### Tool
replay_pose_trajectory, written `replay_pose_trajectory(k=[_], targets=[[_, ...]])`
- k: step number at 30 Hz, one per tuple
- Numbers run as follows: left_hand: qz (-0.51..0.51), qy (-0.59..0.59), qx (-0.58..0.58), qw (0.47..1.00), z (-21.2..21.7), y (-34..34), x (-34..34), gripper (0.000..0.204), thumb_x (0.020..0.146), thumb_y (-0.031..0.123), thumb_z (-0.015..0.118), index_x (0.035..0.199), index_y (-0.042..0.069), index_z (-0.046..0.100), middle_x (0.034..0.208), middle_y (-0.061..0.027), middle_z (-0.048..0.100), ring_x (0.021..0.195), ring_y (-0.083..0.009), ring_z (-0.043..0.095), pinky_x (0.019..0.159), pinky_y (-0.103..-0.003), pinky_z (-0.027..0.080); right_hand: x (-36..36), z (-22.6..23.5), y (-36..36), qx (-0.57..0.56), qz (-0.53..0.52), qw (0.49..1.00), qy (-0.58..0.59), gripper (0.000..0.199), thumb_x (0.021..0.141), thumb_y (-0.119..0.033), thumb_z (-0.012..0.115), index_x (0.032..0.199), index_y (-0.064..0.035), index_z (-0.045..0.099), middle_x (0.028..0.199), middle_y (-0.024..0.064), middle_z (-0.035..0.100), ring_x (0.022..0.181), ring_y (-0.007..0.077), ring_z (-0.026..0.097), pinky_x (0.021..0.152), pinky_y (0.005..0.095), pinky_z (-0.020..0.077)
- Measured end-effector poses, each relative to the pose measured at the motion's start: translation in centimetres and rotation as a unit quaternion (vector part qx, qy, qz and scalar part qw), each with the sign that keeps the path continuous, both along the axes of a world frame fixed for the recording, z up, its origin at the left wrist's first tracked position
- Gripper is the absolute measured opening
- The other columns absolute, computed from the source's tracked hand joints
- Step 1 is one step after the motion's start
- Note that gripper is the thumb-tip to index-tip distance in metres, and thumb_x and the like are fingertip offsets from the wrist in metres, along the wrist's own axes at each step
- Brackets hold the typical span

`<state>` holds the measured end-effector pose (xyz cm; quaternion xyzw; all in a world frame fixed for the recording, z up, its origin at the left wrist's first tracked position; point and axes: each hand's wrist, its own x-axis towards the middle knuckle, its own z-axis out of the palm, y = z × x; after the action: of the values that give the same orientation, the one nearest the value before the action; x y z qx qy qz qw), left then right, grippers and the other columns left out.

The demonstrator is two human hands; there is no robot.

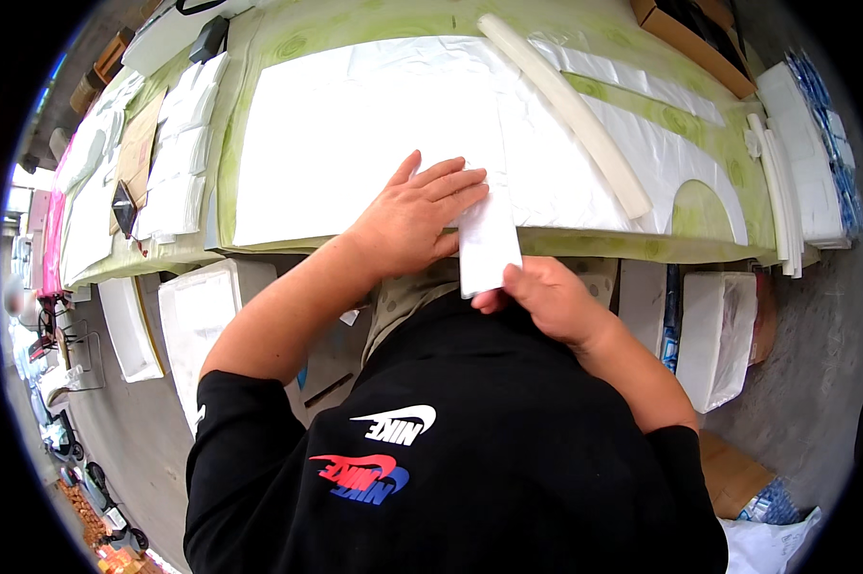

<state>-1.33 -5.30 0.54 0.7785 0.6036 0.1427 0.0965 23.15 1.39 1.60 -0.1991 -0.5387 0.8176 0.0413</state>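
Note:
A large, thin white sheet (326, 143) lies spread over the table in front of me. On its near edge rests a narrow, flat white folded piece (489, 234), whose near end sticks out past the table edge. My left hand (417, 215) lies flat with fingers stretched, its fingertips at the left side of the folded piece. With thumb and fingers, my right hand (551, 298) pinches the near end of that piece. Whether the folded piece is joined to the large sheet, I cannot tell.
A long cream-coloured roll (570, 115) lies slantwise on more white sheeting at the right. Stacks of folded white pieces (178, 143) sit at the left on the green patterned tablecloth (355, 29). White foam boxes (197, 311) stand below, and a cardboard box (694, 43) at the far right.

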Motion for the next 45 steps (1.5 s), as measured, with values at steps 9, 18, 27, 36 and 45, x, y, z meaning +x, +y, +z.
replay_pose_trajectory(k=[9,18,27,36,45], targets=[[0.03,-0.033,0.013,0.999,-0.2,-0.2,0.4,0.05,0.094,0.013,0.055,0.143,0.017,0.058,0.153,-0.0061,0.051,0.147,-0.0278,0.04,0.122,-0.059,0.023,-0.6,0.7,2.5,0.62,-0.12,0.774,0.043,0.037,0.082,-0.001,0.07,0.118,-0.0068,0.063,0.126,0.0139,0.061,0.117,0.0332,0.056,0.1,0.0405,0.0472],[0.165,-0.292,0.025,0.942,0.1,0.8,0.3,0.068,0.092,0.018,0.067,0.153,0.004,0.04,0.102,-0.0091,0.071,0.113,-0.0289,0.063,0.11,-0.05,0.041,-6.9,0.8,7.1,0.355,-0.138,0.909,-0.171,0.028,0.097,-0.027,0.065,0.099,0.0012,0.066,0.081,0.0104,0.068,0.071,0.0187,0.061,0.068,0.0347,0.05],[0.116,-0.006,0.135,0.984,0.3,2.1,0.2,0.079,0.093,0.044,0.069,0.157,0.01,0.038,0.137,-0.0162,0.058,0.136,-0.035,0.047,0.116,-0.055,0.031,-9.7,2.2,8.6,0.327,-0.09,0.88,-0.334,0.031,0.097,-0.03,0.064,0.101,0.0003,0.066,0.081,0.0139,0.068,0.071,0.0245,0.064,0.069,0.0391,0.0514],[0.093,0.072,-0.02,0.993,-0.2,3.6,-0.5,0.093,0.087,0.076,0.056,0.159,0.02,0.038,0.166,-0.016,0.028,0.156,-0.041,0.016,0.124,-0.062,0.012,-6.7,1.8,6.1,0.236,-0.178,0.928,-0.225,0.043,0.094,-0.02,0.067,0.13,-0.0003,0.057,0.094,0.0076,0.068,0.077,0.0164,0.065,0.068,0.0321,0.0522],[0.068,0.004,-0.01,0.998,0.1,-0.2,0.6,0.063,0.086,0.032,0.073,0.144,0.02,0.053,0.159,-0.0057,0.043,0.152,-0.0383,0.028,0.123,-0.06,0.018,0.8,0.5,0.7,0.514,-0.159,0.841,-0.054,0.049,0.084,0.0,0.066,0.132,-0.0057,0.058,0.115,0.0109,0.061,0.102,0.0249,0.06,0.09,0.0365,0.051]])
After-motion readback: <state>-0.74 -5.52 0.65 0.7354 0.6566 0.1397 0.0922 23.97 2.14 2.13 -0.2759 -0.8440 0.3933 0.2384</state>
